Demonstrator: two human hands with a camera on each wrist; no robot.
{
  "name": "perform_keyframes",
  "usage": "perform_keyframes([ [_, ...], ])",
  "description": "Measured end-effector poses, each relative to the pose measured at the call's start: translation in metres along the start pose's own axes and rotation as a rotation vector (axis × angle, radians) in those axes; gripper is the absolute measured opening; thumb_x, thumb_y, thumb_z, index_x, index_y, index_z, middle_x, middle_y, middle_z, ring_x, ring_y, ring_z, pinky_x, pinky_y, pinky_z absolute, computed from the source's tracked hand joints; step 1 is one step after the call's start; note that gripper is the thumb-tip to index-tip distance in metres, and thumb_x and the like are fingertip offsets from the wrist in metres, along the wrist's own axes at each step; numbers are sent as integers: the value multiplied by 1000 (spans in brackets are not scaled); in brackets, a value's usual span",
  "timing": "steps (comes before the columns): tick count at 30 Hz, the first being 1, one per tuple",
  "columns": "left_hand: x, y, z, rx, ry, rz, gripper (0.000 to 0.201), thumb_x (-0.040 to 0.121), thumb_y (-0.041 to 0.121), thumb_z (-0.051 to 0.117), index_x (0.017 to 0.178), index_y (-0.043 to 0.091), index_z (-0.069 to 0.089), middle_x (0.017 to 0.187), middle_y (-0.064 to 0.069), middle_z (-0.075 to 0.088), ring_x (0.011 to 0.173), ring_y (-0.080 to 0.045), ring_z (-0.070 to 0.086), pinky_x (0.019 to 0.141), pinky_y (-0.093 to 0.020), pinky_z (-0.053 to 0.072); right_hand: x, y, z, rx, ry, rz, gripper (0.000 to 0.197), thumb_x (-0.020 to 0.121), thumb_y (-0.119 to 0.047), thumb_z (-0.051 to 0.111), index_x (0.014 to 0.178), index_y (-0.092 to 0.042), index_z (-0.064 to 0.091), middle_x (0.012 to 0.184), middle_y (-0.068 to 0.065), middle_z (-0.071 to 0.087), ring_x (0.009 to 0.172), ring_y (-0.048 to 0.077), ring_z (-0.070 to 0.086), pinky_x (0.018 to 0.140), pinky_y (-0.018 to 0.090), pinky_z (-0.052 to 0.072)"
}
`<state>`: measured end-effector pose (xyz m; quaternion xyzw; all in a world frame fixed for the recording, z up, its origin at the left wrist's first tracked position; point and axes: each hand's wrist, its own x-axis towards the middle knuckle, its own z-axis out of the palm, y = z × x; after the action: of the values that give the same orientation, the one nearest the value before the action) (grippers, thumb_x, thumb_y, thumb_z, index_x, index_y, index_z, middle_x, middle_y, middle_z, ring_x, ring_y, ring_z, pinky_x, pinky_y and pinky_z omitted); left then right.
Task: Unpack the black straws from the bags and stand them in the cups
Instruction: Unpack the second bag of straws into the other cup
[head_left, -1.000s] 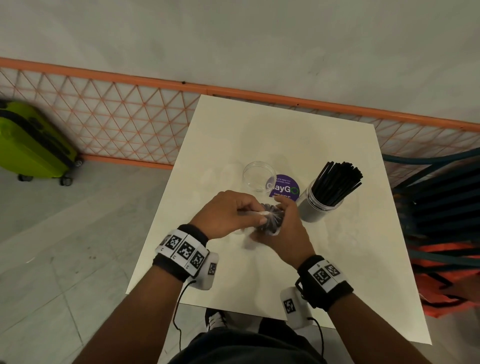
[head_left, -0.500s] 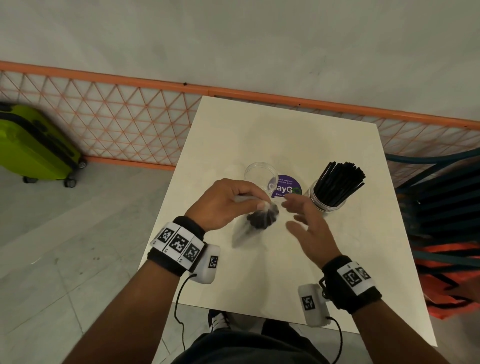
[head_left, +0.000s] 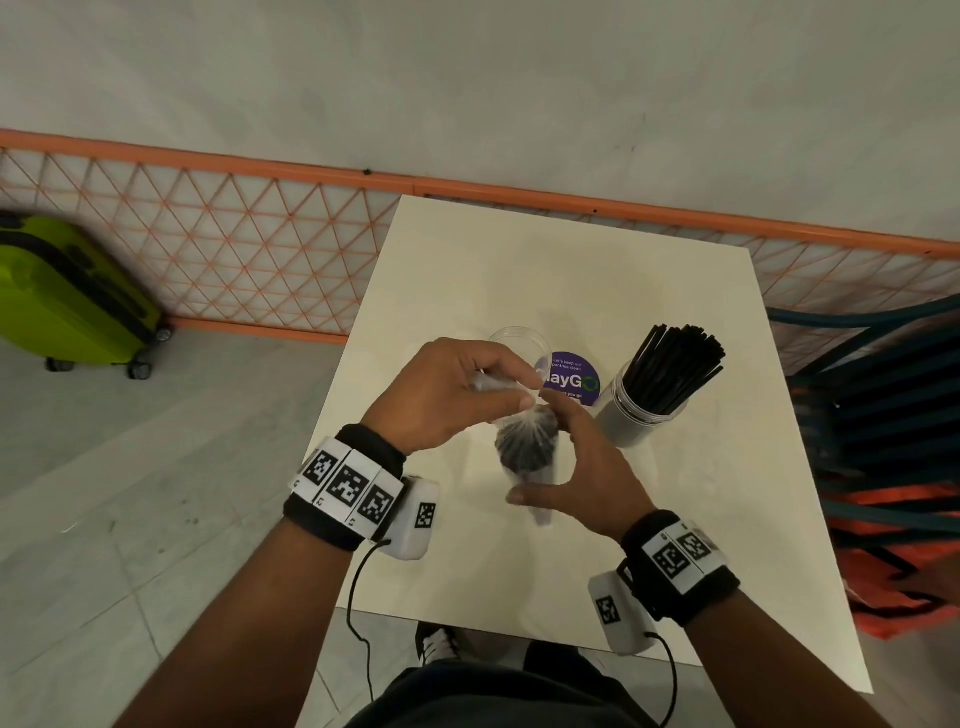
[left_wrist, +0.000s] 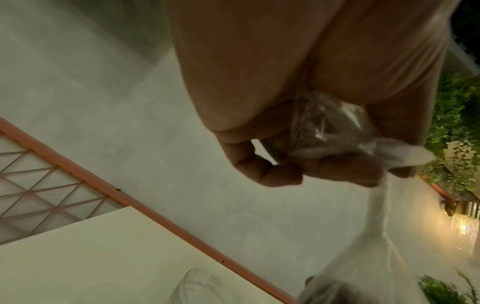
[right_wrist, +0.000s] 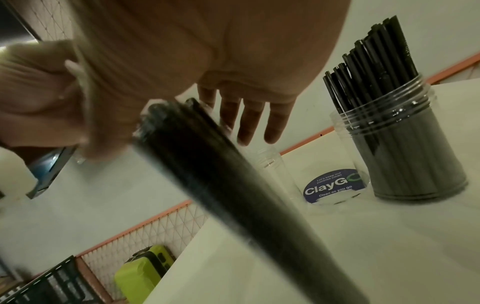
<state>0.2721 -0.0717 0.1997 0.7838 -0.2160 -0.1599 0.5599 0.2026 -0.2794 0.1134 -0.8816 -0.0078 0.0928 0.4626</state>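
clear plastic bag (head_left: 527, 447) of black straws (right_wrist: 228, 185) hanging above the near half of the table (head_left: 717, 519), well in from the near edge. pinched shut at its crumpled neck by the left hand (head_left: 452, 395), fingers and thumb curled round the plastic. long axis close to upright, tilted a little, straw ends pointing up toward the pinched neck, lower end toward the near edge; whether the bottom touches the table, cannot tell. cupped loosely at the lower side by the right hand (head_left: 576, 478), fingers spread and relaxed, thumb under the bundle, not plainly gripping.

judged still sealed or only just being worked open: no straw out of this bag yet.

farther back, past the hands, near the table's middle: empty clear cup (head_left: 519, 343), upright, nothing in it, just beside a round purple sticker (head_left: 574, 384). to the right of that, toward the right edge: second clear cup (head_left: 636, 415), already packed with black straws standing and leaning toward the far right corner.

roughly half done, then: one cup filled, one bag to open, its bundle to be drawn out and stood in the empty cup.
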Motion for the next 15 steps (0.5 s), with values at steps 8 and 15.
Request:
perform_keyframes([
  [8,-3,30,-9,72,-23,128,21,85,10,77,96,26,70,93,18,71,91,-3,68,80,-22,53,-3,9,-28,123,98,-103,82,74,-23,69,146,-30,32,141,-9,50,126,4,50,103,29,41],
  [15,3,51,3,147,-86,189,19,85,12,73,97,26,67,99,11,72,96,-10,67,85,-35,52,0,1,2,88,43,-57,118,54,-62,87,148,-28,24,143,-12,47,130,5,48,106,36,45],
])
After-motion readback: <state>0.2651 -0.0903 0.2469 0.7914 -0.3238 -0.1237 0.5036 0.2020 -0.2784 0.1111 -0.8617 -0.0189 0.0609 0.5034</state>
